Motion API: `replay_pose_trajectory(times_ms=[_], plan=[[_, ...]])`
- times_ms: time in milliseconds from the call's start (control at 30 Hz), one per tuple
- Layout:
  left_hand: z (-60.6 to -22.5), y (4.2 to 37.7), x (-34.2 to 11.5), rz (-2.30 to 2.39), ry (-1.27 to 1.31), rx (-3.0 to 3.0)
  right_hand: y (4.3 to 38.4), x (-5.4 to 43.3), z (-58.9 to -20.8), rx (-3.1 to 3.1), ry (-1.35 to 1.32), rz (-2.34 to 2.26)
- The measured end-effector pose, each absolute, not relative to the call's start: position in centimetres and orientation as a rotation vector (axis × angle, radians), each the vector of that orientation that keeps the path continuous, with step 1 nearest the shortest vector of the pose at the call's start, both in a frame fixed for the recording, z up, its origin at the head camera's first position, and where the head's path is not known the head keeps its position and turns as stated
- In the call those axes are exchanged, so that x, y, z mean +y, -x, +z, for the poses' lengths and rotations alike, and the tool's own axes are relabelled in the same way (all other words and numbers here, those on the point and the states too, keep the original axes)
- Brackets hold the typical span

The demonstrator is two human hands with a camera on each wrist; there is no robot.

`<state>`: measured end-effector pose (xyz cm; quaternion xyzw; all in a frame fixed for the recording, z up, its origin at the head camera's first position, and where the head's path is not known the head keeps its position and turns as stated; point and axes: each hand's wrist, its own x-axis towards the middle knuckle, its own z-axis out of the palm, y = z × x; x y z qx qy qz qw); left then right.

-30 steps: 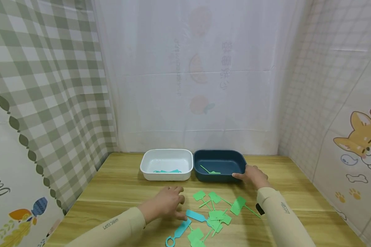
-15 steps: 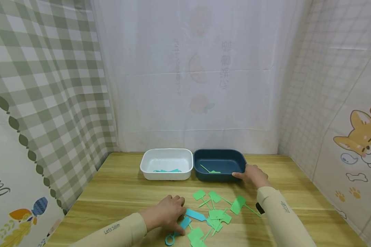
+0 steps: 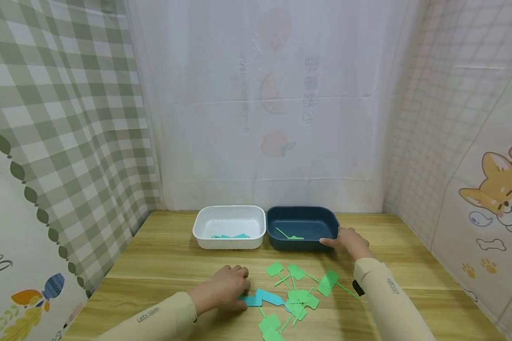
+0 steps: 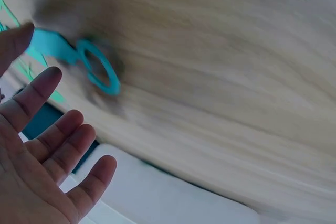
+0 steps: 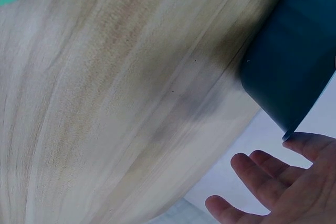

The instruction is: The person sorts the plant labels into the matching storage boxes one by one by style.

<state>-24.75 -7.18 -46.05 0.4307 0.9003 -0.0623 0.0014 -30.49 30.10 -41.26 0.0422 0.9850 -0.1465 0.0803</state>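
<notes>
My left hand pinches a flat blue plastic tag at its broad end. The tag's ring end sticks out past the fingers in the left wrist view, with its shadow on the wood beneath. A second blue tag lies beside the first, partly under green tags with thin stems. My right hand holds the right corner of a dark blue bin, thumb along its front rim. In the right wrist view the index fingertip meets the rim, and the other fingers stick out from the bin.
A white bin with blue tags inside stands left of the dark blue one. One green tag lies in the dark blue bin. Several green tags spread over the table. Cloth curtains close off the back and sides.
My left hand has closed on the near blue tag and drawn it left, turning it. The right hand stays at the dark blue bin.
</notes>
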Motion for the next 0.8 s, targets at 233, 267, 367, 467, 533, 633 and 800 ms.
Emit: replay_pose_trajectory(times_ms=[233, 267, 367, 467, 533, 633, 800], plan=[[-45.9, 25.5, -9.6, -0.143, -1.247, 2.815, 30.5, 30.1, -41.2, 2.956, -0.125, -0.432], [-45.9, 25.5, -9.9, -0.143, -1.243, 2.815, 30.5, 30.1, -41.2, 2.956, -0.125, -0.430], [-46.1, 25.5, -10.9, -0.108, -1.231, 2.811, 30.5, 30.1, -41.2, 2.954, -0.126, -0.430], [-46.2, 25.4, -11.6, -0.051, -1.235, 2.805, 30.5, 30.1, -41.1, 2.949, -0.125, -0.428], [-46.3, 25.4, -12.0, -0.024, -1.251, 2.805, 30.5, 30.1, -41.2, 2.947, -0.122, -0.431], [-46.4, 25.4, -12.3, -0.018, -1.291, 2.814, 30.5, 30.1, -41.2, 2.949, -0.118, -0.436], [-46.7, 25.5, -12.7, -0.020, -1.345, 2.822, 30.4, 29.9, -41.3, 2.938, -0.130, -0.436]])
